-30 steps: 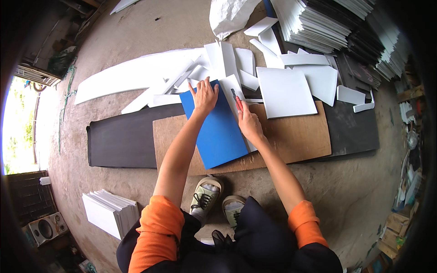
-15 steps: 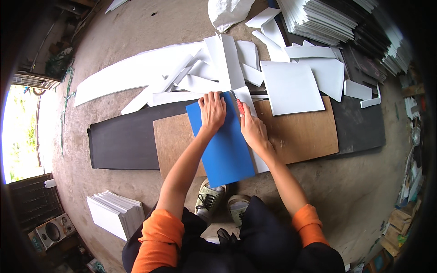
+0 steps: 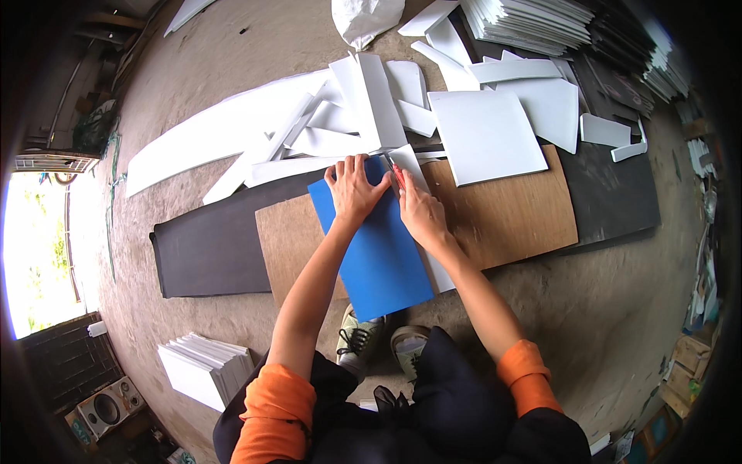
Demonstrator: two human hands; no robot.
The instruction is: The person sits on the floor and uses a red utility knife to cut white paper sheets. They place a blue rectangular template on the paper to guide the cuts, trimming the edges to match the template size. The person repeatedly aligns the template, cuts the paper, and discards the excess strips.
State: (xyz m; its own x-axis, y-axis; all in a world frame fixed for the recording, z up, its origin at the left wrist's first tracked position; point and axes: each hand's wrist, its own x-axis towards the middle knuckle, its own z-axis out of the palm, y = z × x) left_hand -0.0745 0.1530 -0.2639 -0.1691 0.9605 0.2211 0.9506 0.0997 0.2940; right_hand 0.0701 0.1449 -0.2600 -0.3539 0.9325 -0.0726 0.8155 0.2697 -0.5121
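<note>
the left hand [image 3: 355, 192] lay on the far end of the blue board [image 3: 386, 267], thumb spread away from the fingers. the right hand [image 3: 423, 216] had its fingers clamped round a red knife [image 3: 398, 177], held by the board's right edge. the board lay over a white sheet [image 3: 438, 272], on brown plywood [image 3: 502, 205] above a black sheet [image 3: 209, 240]. white scraps [image 3: 331, 142] were strewn beyond.

The bare right hand [image 3: 423, 214] covers part of the slim red-handled cutter [image 3: 399, 178]; from where I stand, its blade contact cannot be read. The flat blue rectangular board [image 3: 386, 255] hides how far the smooth white board [image 3: 440, 272] beneath extends. At twelve o'clock, the crumpled white sack [image 3: 366, 20] is cut off by the view's edge. At eleven, a small dark object [image 3: 243, 31] defies identification.
</note>
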